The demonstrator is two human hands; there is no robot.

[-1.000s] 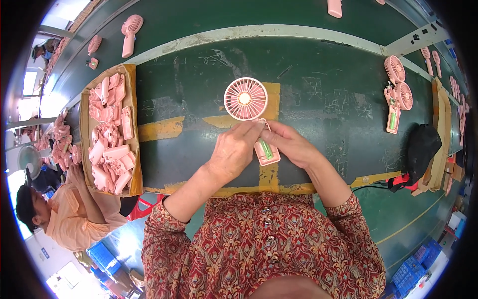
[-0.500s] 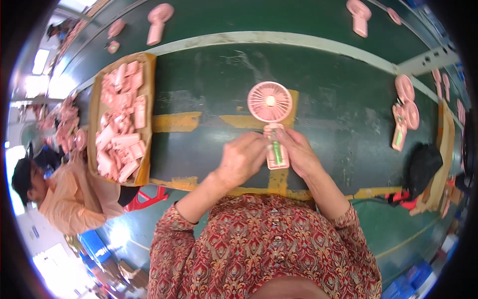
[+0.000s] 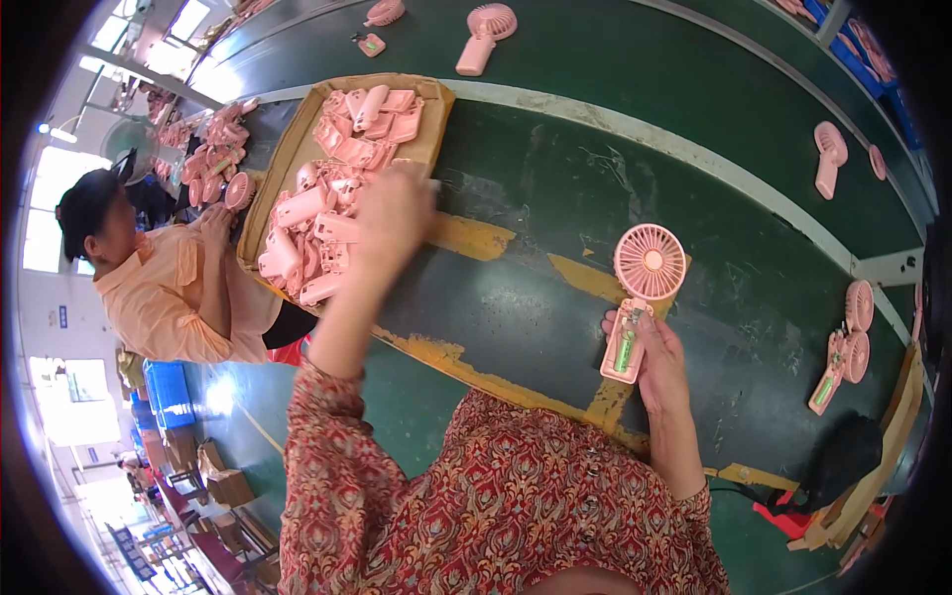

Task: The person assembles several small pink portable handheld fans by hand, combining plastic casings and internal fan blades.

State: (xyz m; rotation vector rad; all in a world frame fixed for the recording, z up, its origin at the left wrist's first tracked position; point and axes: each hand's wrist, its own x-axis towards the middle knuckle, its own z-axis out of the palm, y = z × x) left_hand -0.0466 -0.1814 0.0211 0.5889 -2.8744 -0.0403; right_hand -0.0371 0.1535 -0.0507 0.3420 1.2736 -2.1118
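My right hand (image 3: 662,365) grips a pink handheld fan (image 3: 651,262) by its handle, holding it tilted slightly over the table. The handle's back is uncovered and a green cylindrical battery (image 3: 624,351) shows inside. Over a shallow cardboard box (image 3: 443,111) at the left, my left hand (image 3: 393,210) is smeared by motion, so its fingers cannot be made out. Loose pink plastic handle covers (image 3: 300,208) are heaped in that box, several right beside the hand.
Two more pink fans (image 3: 855,337) lie at the table's right, near a black bag (image 3: 843,461). Beyond a pale metal rail (image 3: 615,124), fans (image 3: 484,38) rest on a green surface. A person in an orange shirt (image 3: 164,297) sits at the left beside more pink parts.
My left hand has left the fan and moved left over the box. The right hand keeps hold of the fan alone. The whole view has turned toward the left.
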